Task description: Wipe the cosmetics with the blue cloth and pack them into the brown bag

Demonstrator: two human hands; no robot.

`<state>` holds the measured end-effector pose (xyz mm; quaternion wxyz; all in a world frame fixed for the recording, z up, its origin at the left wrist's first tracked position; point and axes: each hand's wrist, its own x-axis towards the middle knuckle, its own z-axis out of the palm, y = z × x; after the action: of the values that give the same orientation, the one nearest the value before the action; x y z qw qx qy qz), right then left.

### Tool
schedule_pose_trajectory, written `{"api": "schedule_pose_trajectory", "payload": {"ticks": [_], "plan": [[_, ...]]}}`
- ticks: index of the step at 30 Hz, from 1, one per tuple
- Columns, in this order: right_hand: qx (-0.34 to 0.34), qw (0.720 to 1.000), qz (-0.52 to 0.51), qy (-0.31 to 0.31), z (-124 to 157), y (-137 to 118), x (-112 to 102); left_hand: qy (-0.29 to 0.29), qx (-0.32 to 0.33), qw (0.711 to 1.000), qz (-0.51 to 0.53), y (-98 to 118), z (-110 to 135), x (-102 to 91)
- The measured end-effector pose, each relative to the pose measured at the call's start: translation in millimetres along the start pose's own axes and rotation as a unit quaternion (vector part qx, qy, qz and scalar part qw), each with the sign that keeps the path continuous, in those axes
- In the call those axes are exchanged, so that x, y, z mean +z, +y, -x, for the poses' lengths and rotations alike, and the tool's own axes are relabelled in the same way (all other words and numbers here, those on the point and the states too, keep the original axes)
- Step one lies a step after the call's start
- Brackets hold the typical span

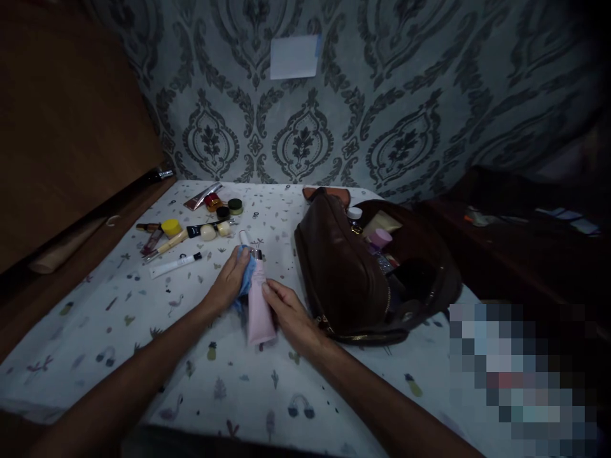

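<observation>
A pink tube (259,305) with a silver neck and white cap lies on the white patterned cloth (143,318). My right hand (289,312) holds it from the right, fingers curled on its side. My left hand (231,280) is closed on a blue cloth (247,280) pressed against the tube's upper part. Just to the right sits an open brown leather bag (344,273) with several cosmetic items inside.
Several cosmetics lie in a group at the back left: a white pen-like tube (174,264), a yellow-capped jar (170,227), brushes (181,238), small pots (233,205). Dark wooden furniture (71,127) rises on the left. Patterned wallpaper with a white paper (294,57) stands behind.
</observation>
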<state>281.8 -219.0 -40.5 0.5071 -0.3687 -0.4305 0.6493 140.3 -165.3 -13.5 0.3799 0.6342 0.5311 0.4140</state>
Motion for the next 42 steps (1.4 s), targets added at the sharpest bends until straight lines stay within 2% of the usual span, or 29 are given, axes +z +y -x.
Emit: {"api": "schedule_pose_trajectory", "payload": {"ticks": [4, 9, 15, 18, 21, 24, 28, 32, 37, 42], "plan": [[-0.022, 0.999, -0.014, 0.040, -3, 3, -3, -0.098, 0.031, 0.995, 0.017, 0, 7, 7.3], [-0.026, 0.990, -0.082, 0.112, -8, 2, -8, -0.193, 0.069, 0.977, -0.054, 6, 19, 11.6], [-0.008, 0.972, -0.146, 0.184, -11, -3, -9, -0.218, 0.130, 0.960, -0.117, 7, 26, 11.4], [-0.007, 0.966, -0.181, 0.186, -13, -6, -10, -0.237, 0.129, 0.952, -0.144, 5, 28, 11.6], [-0.004, 0.962, -0.217, 0.167, -14, -9, -11, -0.234, 0.128, 0.956, -0.126, 2, 29, 12.8], [0.001, 0.959, -0.242, 0.146, -13, -12, -11, -0.202, 0.109, 0.969, -0.093, -3, 30, 15.5], [-0.036, 0.961, -0.226, 0.156, -11, -16, -8, -0.180, 0.063, 0.980, -0.048, -1, 32, 18.4], [-0.063, 0.968, -0.179, 0.164, -8, -18, -4, -0.223, 0.023, 0.974, 0.024, 4, 29, 17.9], [-0.082, 0.967, -0.170, 0.170, -7, -19, -4, -0.285, -0.031, 0.949, 0.132, -1, 19, 15.7], [-0.069, 0.971, -0.184, 0.132, -8, -23, -5, -0.272, -0.114, 0.935, 0.196, 3, 13, 10.3]]}}
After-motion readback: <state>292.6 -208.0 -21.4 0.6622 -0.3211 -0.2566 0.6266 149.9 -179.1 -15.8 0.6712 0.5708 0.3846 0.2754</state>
